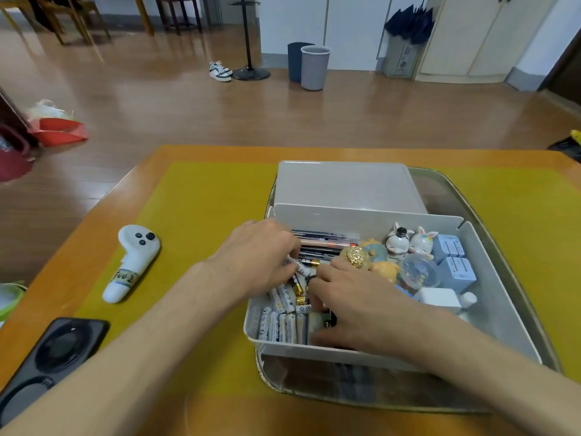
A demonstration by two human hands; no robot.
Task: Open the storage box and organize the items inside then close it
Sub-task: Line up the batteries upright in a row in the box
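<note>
An open white storage box (490, 278) sits on a clear tray, its lid (345, 184) lying flat behind it. Inside lie several white batteries (279, 325) at the front left, pens (323, 243) at the back, a gold round ornament (354, 256), small animal figurines (408, 242), a clear ball (419, 272) and pale blue blocks (456, 262). My left hand (254, 259) reaches into the box and pinches a white battery (298, 266). My right hand (355, 306) lies over the batteries with its fingertips touching small items; what it holds is hidden.
A white controller (132, 262) lies on the yellow mat (195, 221) to the left of the box. A black phone (47, 357) rests at the front left. The clear tray (528, 316) rims the box. Bins and shoes stand on the floor beyond the table.
</note>
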